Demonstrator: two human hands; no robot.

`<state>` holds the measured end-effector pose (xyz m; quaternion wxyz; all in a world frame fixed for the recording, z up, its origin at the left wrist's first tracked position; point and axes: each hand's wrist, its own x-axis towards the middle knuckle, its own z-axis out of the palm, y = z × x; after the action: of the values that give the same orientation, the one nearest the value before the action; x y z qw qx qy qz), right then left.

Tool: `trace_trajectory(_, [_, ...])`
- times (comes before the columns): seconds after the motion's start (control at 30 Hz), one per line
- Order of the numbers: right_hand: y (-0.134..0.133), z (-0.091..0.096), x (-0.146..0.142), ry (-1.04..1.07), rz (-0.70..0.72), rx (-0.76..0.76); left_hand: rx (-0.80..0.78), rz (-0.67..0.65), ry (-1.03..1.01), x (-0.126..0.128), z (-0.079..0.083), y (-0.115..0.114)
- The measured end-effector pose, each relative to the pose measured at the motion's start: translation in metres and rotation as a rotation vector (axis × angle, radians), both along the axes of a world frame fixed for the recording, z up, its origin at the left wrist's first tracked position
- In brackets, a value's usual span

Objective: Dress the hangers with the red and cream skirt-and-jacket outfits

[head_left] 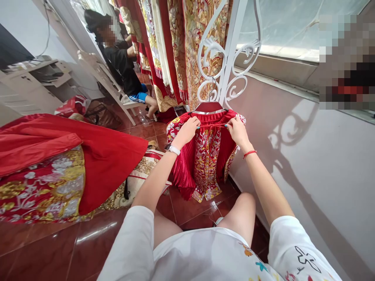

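pinching a thin red cord (213,125) from its two sides with the left hand (191,127) and the right hand (236,128), with thumb and fingers closed narrow on it in each. showing teal nails at the fingertips. holding the cord nearly straight across the front of a red garment (206,156), just below its gathered waistband (211,118). dangling in loose red strands below the middle of the cord; too small to tell whether tied there. hung upright between the outstretched forearms, with pleats to the sides and a gold-and-silver embroidered panel down the middle. suspended from a thin hanger (208,102) against white metal scrollwork (231,50).

wearing a white watch strap (175,150) on the left wrist, a red bracelet (249,153) on the right, and a white printed shirt (202,255). seated low, to judge by the bent bare knees, over glossy red-brown floor tiles (93,246).

spread out to the left, a broad red embroidered cloth (114,164), partly over cream-and-gold fabric (152,169). hanging behind the garment, a row of red, cream and gold drapes (202,50). seen farther back on a white chair (101,80), a person (121,66) in a black top and blue shorts. set at the far left, a white desk (29,84); lying near it, a red-and-white bag (73,106). standing on the right, a pale wall (331,164) marked by the scrollwork's shadow, under a window (281,27).
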<state>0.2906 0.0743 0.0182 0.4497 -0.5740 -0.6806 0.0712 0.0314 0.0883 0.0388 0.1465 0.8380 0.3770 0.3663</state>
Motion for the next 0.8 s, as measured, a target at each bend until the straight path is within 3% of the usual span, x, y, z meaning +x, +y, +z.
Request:
trace_trajectory(0.17, [-0.006, -0.005, -0.022, 0.661, 0.314, -0.234, -0.528, -0.070, -0.729, 0.028, -0.011, -0.006])
trace_trajectory(0.2, [-0.007, -0.005, -0.024, 0.700, 0.335, -0.254, -0.617, -0.091, -0.829, 0.031, -0.012, -0.007])
trace_trajectory(0.27, [-0.008, -0.002, -0.024, 0.572, 0.260, -0.224, -0.703, -0.104, -0.895, 0.030, -0.013, -0.009])
trace_trajectory(0.33, [-0.010, 0.004, -0.017, 0.343, 0.126, -0.151, -0.653, -0.089, -0.781, 0.020, -0.013, -0.009])
trace_trajectory(0.43, [-0.014, 0.010, -0.007, 0.068, -0.020, -0.052, -0.436, -0.054, -0.530, 0.004, -0.011, -0.011])
trace_trajectory(0.5, [-0.016, 0.009, -0.006, 0.035, -0.003, -0.035, -0.345, -0.030, -0.472, -0.002, -0.009, -0.013])
trace_trajectory(0.63, [-0.019, 0.000, -0.005, 0.179, 0.110, -0.120, -0.355, -0.044, -0.450, -0.005, -0.004, -0.017])
trace_trajectory(0.7, [-0.021, -0.002, -0.001, 0.117, 0.038, -0.107, -0.291, 0.002, -0.325, -0.008, -0.002, -0.019])
trace_trajectory(0.8, [-0.027, 0.001, 0.004, -0.103, -0.104, -0.020, -0.073, 0.159, -0.077, -0.011, -0.002, -0.025])
